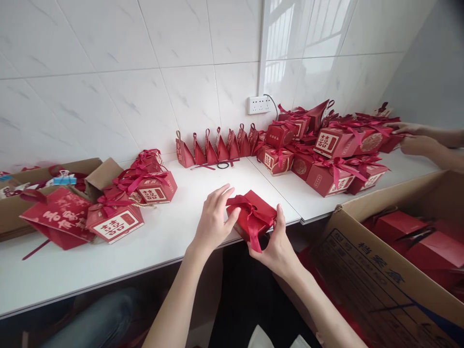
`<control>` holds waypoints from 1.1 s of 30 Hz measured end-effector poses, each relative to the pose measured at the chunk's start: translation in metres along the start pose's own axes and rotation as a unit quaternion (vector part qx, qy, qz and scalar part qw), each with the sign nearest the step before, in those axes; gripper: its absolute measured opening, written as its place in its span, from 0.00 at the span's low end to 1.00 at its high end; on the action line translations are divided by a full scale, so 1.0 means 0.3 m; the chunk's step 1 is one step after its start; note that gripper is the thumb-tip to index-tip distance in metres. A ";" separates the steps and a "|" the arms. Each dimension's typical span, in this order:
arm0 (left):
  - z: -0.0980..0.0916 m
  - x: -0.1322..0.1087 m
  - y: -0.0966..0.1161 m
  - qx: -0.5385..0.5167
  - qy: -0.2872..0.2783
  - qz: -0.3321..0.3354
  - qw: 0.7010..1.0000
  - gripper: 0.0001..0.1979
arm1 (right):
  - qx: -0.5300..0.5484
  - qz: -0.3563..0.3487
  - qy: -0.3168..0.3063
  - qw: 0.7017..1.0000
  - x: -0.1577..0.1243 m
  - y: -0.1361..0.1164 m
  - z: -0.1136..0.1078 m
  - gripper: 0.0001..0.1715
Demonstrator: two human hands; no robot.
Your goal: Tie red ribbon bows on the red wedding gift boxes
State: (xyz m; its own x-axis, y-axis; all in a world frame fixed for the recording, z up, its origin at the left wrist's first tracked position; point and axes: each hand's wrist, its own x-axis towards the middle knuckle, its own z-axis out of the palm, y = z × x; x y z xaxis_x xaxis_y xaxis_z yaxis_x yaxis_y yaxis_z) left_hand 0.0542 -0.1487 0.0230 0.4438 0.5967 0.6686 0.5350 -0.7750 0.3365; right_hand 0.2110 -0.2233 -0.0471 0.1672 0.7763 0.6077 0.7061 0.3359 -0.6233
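The box (266,205) sits between the two hands at the tabletop's (174,232) front edge, topped by a ribbon (255,241) tied in a bow. Its underside is out of sight, so whether it rests on the tabletop or is held just clear cannot be told. The bow covers much of its top, and the right hand hides part of its near side.

The left hand (213,220) has its fingers raised and standing apart from the thumb, beside the box's left side; a ribbon loop lies by the fingertips, but whether they pinch it is unclear. The right hand (273,251) is clamped on the box, fingers along the right edge, thumb at the near lower side; some of those fingers are hidden underneath.

At the far right, a co-worker's hands (413,145) reach to the pile (342,140), arms cut off by the frame and fingertips hard to make out. The right carton (348,222) is also cut off; its red contents (435,256) overlap too much to count. The left carton (14,220) is partly covered by finished-looking boxes (118,224). Pointed boxes (210,153) stand in a row by the wall (188,92). A leg (105,314) at lower left is blurred.
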 end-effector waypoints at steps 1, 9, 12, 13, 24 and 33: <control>-0.006 0.007 0.009 0.015 -0.014 0.008 1.000 0.17 | 0.007 -0.015 -0.015 1.000 0.002 0.009 -0.010 0.65; -0.041 -0.052 0.110 0.095 0.033 -0.008 0.995 0.05 | 0.071 -0.070 -0.072 0.992 0.010 0.061 -0.052 0.65; -0.056 -0.110 0.159 0.030 0.011 -0.083 0.996 0.07 | 0.075 -0.079 -0.087 0.990 0.011 0.065 -0.064 0.65; -0.062 -0.128 0.171 -0.012 -0.011 -0.127 0.992 0.08 | 0.075 -0.083 -0.091 0.990 0.011 0.063 -0.069 0.64; -0.126 -0.220 0.100 -0.216 -0.253 -0.357 0.873 0.13 | 0.128 -0.092 -0.179 0.971 0.038 0.044 -0.111 0.61; -0.230 -0.131 0.056 -0.118 -0.237 -0.295 0.918 0.15 | 0.160 -0.096 -0.251 0.950 0.087 0.043 -0.152 0.58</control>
State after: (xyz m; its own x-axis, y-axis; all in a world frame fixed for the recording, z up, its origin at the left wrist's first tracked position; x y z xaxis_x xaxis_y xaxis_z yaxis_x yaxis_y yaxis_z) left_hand -0.0039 -0.1995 0.0483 0.4198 0.9074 -0.0219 0.6368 -0.2772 0.7195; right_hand 0.2558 -0.2229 -0.0168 -0.3493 0.8137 0.4646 0.4312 0.5798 -0.6913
